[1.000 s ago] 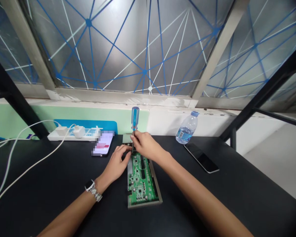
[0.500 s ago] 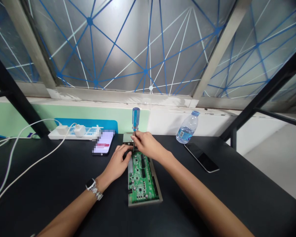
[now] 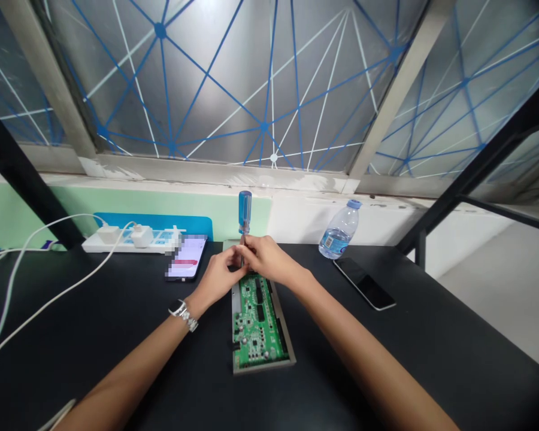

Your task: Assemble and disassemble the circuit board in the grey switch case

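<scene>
both hands close together at a screwdriver over the far end of a green board

the right hand (image 3: 269,258) is mostly closed, its thumb and fingers pinching the shaft of the blue-handled screwdriver (image 3: 245,208), which stands upright. the left hand (image 3: 218,276) is partly curled, fingertips right beside the shaft and thumb low over the board's far end; whether it grips anything i cannot tell. the green circuit board (image 3: 258,320) lies in its metal frame (image 3: 288,344) on the desk (image 3: 202,386), running from near to far between the forearms.
</scene>
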`<action>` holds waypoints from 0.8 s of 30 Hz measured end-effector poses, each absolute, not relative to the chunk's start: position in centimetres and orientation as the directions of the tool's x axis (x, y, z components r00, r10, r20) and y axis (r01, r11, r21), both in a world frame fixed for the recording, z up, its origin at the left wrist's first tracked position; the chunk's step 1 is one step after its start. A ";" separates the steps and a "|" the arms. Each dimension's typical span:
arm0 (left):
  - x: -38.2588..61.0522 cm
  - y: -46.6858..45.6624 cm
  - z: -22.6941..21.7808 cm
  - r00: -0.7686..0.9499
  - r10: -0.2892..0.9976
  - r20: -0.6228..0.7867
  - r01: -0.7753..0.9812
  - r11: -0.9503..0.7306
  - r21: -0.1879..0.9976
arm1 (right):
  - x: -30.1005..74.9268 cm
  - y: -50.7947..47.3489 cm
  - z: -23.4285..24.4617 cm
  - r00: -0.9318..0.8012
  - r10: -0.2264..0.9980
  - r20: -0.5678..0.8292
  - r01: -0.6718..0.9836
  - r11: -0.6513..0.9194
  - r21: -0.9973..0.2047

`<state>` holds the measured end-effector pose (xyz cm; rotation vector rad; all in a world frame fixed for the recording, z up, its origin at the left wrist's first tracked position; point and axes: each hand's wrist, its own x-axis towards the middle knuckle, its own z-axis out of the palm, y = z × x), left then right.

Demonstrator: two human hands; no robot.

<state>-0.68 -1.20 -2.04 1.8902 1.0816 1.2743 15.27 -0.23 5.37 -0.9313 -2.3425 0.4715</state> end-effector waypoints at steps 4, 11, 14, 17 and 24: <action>-0.6 -1.6 -2.8 0.161 0.890 0.427 0.181 -0.452 0.873 | 15.1 0.0 4.7 -0.563 0.711 0.422 0.514 0.701 -0.495; -0.6 -1.8 -3.1 0.136 0.912 0.387 0.103 -0.402 0.910 | 14.9 0.2 4.1 -0.513 0.746 0.425 0.534 0.665 -0.523; -0.5 -1.8 -3.2 0.145 0.914 0.379 0.108 -0.396 0.912 | 14.8 0.1 4.0 -0.482 0.764 0.428 0.554 0.644 -0.527; -0.7 -1.9 -3.3 0.158 0.910 0.383 0.147 -0.406 0.902 | 14.8 0.0 4.0 -0.458 0.786 0.416 0.592 0.619 -0.516; -0.8 -2.0 -3.3 0.187 0.900 0.393 0.227 -0.429 0.874 | 15.7 -0.5 5.0 -0.495 0.800 0.340 0.498 0.581 -0.643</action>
